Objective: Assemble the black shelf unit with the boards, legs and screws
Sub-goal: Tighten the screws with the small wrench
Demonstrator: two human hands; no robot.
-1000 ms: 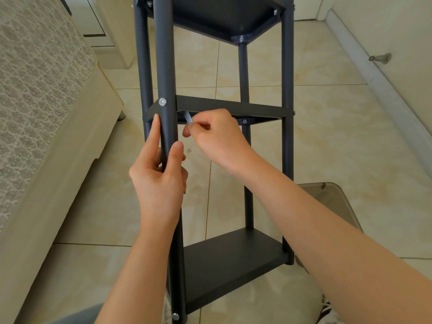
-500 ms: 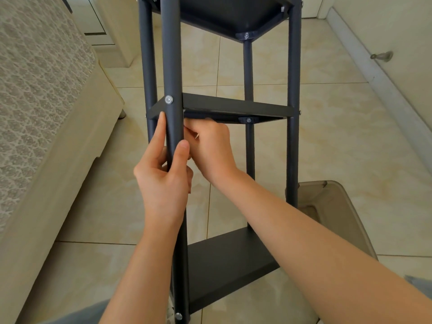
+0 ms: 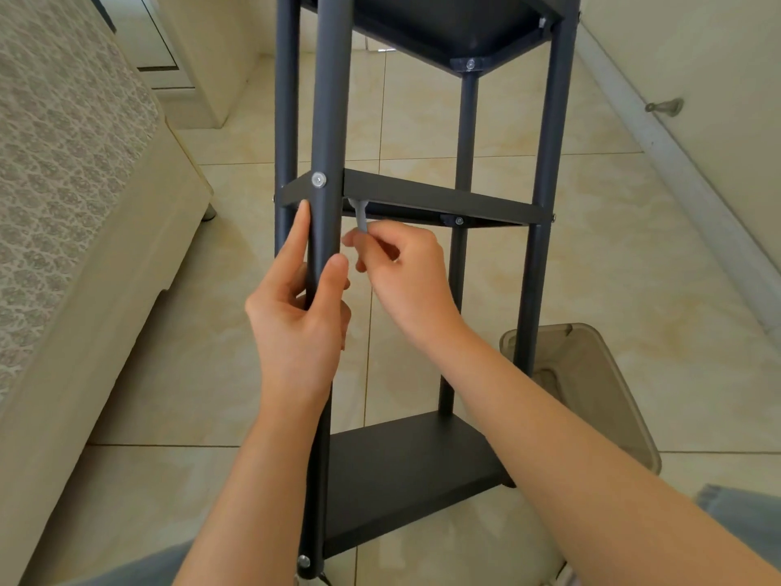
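Fingers (image 3: 301, 234) of the left hand (image 3: 296, 327) are wrapped round the front leg (image 3: 327, 99) of the black shelf unit (image 3: 287, 99), one finger lying straight up the leg's left side and the thumb pressed on its right; we find this hand at the centre of the frame, just below the middle board (image 3: 435, 198); the right hand (image 3: 410, 285), just right of it, has its fingers (image 3: 382, 243) curled, thumb and fingertip pinching the lower end of a small silver key (image 3: 361, 217); the key's upper end reaches under the board's near left corner, right beside the front leg (what it meets there we cannot make out). A silver screw (image 3: 318, 179) sits in the front leg at the height of that board; a second screw (image 3: 303, 561) shows near the leg's foot at the bottom edge of the frame, beside the bottom board (image 3: 405, 467); the top board (image 3: 456, 31) is seen from below at upper centre; the unit runs from the top edge of the frame to the bottom edge. Around it we see the beige tiled floor (image 3: 591, 213); a bed (image 3: 63, 162) with a patterned cover fills the left side; a translucent bin (image 3: 600, 387) stands at lower right, partly behind the unit's right leg (image 3: 545, 247); a metal door stop (image 3: 664, 107) sticks out at the foot of the wall at upper right; a patch of blue denim (image 3: 744, 518) shows at the lower right edge.
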